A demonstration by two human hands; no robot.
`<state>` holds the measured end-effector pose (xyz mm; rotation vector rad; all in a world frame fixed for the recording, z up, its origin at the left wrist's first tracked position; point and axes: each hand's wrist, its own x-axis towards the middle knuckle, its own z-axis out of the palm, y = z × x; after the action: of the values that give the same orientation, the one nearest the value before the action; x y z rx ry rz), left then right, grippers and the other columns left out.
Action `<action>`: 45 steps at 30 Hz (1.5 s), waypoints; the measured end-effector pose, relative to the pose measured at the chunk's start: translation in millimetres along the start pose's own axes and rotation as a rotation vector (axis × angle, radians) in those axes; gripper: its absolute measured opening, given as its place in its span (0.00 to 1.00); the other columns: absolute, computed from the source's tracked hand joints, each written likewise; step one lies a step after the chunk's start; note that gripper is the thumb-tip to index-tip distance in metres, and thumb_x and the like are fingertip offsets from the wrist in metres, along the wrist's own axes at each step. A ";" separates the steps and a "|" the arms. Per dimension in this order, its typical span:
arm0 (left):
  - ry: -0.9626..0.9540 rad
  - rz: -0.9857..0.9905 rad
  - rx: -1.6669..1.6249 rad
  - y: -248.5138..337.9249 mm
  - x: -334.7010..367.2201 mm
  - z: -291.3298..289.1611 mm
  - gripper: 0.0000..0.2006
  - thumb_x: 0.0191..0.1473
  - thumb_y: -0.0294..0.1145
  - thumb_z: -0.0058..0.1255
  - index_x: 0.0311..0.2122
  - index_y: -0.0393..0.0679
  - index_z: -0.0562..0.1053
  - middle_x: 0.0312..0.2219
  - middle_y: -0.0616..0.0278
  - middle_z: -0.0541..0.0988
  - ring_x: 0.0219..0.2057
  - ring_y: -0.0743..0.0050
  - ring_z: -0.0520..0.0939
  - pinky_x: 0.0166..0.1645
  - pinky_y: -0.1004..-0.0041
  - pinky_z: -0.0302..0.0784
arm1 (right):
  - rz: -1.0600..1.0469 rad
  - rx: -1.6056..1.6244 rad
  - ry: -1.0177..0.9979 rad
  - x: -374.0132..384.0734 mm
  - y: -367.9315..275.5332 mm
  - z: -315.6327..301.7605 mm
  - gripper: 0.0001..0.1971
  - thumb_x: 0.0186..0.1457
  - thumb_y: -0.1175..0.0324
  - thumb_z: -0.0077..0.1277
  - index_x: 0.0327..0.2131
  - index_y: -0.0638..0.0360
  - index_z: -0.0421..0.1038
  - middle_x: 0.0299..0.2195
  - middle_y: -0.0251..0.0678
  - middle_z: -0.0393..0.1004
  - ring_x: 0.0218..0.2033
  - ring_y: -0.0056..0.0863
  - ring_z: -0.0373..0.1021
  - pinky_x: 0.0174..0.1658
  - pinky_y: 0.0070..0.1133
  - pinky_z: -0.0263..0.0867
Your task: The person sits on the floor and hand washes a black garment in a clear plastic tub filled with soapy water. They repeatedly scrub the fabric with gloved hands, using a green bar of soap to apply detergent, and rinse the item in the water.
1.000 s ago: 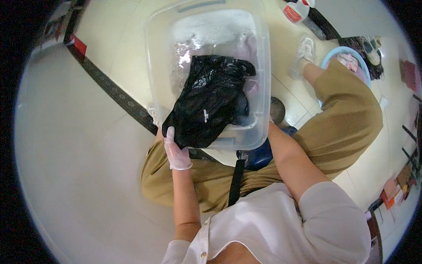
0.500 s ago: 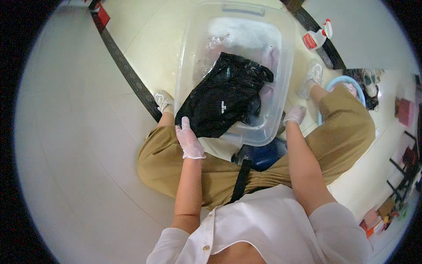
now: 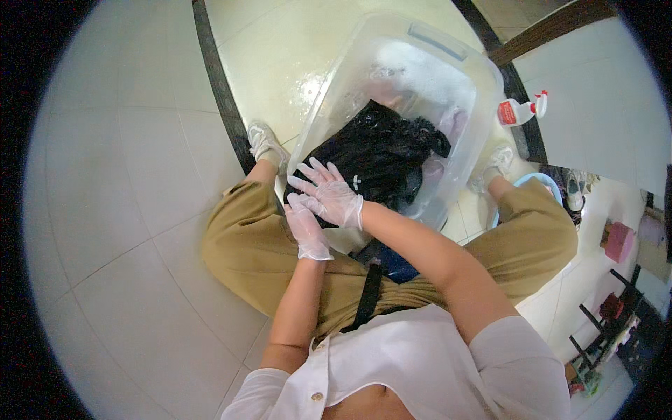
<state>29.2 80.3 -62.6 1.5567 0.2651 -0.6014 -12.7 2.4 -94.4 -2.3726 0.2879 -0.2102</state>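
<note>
A wet black garment (image 3: 392,157) with a small white print lies over the near end of a clear plastic tub (image 3: 483,105). White suds (image 3: 448,80) and soaked cloth show in the tub beyond it. My left hand (image 3: 308,229), in a thin translucent glove, grips the garment's near left edge at the rim, thumb on top; its other fingers are mostly hidden. Gloved the same way, my right hand (image 3: 332,194) lies flat on the garment just above the left, fingers spread.
To the tub's right stands a white spray bottle (image 3: 518,112) with a red label. A light blue basin (image 3: 549,183) sits beyond my right knee, partly covered by it. Splashed water glints on the tiled floor (image 3: 308,87) left of the tub. A dark blue item (image 3: 392,262) lies between my legs.
My right hand has come from beside the tub's right side over to the garment, landing next to my left hand. The left hand keeps its hold on the edge. The view has shifted.
</note>
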 end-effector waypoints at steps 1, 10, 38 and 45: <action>-0.006 -0.013 0.020 -0.9 -0.8 -3.5 0.19 0.59 0.41 0.32 0.48 0.37 0.61 0.43 0.56 0.69 0.43 0.70 0.71 0.48 0.72 0.66 | -0.041 0.014 -0.027 0.1 0.5 0.1 0.26 0.58 0.50 0.29 0.57 0.48 0.53 0.58 0.42 0.50 0.60 0.45 0.46 0.59 0.42 0.41; 0.112 -0.033 -0.157 -6.8 -7.4 -10.3 0.22 0.58 0.43 0.34 0.50 0.37 0.62 0.45 0.58 0.69 0.45 0.71 0.68 0.51 0.72 0.63 | -0.254 0.044 -0.223 18.7 4.2 -6.3 0.26 0.58 0.51 0.29 0.58 0.47 0.52 0.60 0.39 0.49 0.62 0.38 0.43 0.60 0.41 0.38; 0.095 -0.003 -0.275 73.3 -71.7 44.5 0.18 0.57 0.40 0.41 0.47 0.39 0.62 0.40 0.59 0.71 0.39 0.70 0.75 0.42 0.71 0.73 | 0.148 -0.301 -0.175 0.9 47.8 -24.1 0.28 0.57 0.54 0.36 0.60 0.46 0.47 0.60 0.39 0.48 0.61 0.43 0.43 0.61 0.39 0.39; 0.077 0.011 -0.164 91.0 -76.0 47.6 0.19 0.56 0.40 0.42 0.47 0.37 0.63 0.41 0.58 0.72 0.39 0.70 0.75 0.41 0.72 0.74 | 0.139 0.027 0.122 -10.2 77.3 -28.8 0.23 0.54 0.65 0.42 0.54 0.53 0.57 0.53 0.44 0.60 0.54 0.43 0.57 0.56 0.32 0.53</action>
<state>2.9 40.1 55.8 1.4239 0.3552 -0.4999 -40.6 -68.7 -127.4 -2.3062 0.5026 -0.2921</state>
